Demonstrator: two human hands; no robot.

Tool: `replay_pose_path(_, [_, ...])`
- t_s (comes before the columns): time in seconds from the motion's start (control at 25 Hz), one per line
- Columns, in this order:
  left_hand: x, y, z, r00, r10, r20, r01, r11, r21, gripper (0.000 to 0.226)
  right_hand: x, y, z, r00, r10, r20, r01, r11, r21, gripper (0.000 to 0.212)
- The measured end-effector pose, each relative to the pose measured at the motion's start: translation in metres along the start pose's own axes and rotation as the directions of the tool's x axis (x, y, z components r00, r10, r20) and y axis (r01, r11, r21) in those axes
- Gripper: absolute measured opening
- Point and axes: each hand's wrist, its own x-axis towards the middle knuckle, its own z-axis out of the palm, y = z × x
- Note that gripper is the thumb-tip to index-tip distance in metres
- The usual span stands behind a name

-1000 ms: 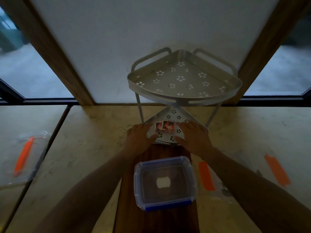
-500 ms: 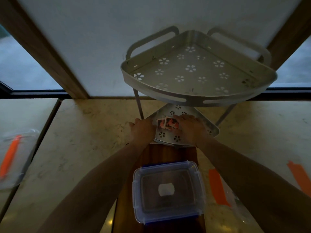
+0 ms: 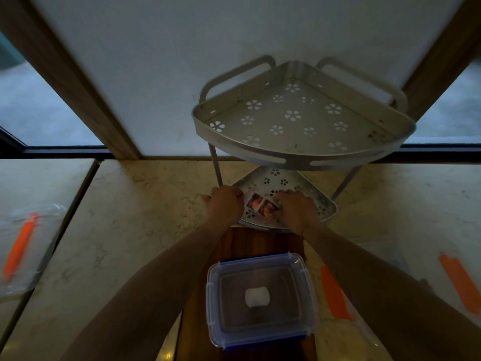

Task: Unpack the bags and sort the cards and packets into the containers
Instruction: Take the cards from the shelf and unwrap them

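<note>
Two-tier corner rack (image 3: 294,162), pale metal, flower-shaped perforations, standing at centre frame against the wall on a marble-look counter (image 3: 135,230). Upper tier bare, right of centre in the upper half of the frame. Lower tier (image 3: 324,208) directly beneath it, resting on the counter.

Cards (image 3: 261,205): two small picture cards, reddish print with pale borders, lying flat and side by side on the front part of the lower tier, between the two hands.

Left hand (image 3: 225,204): at the left front corner of the lower tier, fingers curled under, knuckles up, just beside the left card. Whether it grips the tier's rim or only rests there cannot be told.

Right hand (image 3: 296,207): palm down on the lower tier, fingers bent, fingertips touching the right card's edge. A pinch on the card cannot be confirmed.

Lidded plastic container (image 3: 260,298): clear with blue clips, closed, lower centre of the frame, set on a dark wooden board (image 3: 239,243) that runs from the rack toward the bottom edge. A small white object shows through the lid.

Clear bag with orange strip (image 3: 335,295): lower right, on the counter beside the container. Second orange strip (image 3: 460,282) at far right edge. Another clear bag with orange strip (image 3: 20,246) at the left edge, blurred.
</note>
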Motion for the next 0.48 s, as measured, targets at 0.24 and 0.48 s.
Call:
replay_pose_path(0.24, [-0.039, 0.009, -0.034, 0.984, 0.166, -0.059, -0.173, 0.975, -0.14, 0.024, -0.047, -0.009, -0.026, 0.997, 0.032, -0.077, -0.019, 0.984, 0.175, 0.012])
replay_pose_path(0.48, [-0.104, 0.021, -0.073, 0.94, 0.325, -0.106, -0.339, 0.929, -0.148, 0.021, -0.12, -0.022, -0.063, 0.976, 0.063, -0.209, 0.005, 0.952, 0.307, 0.032])
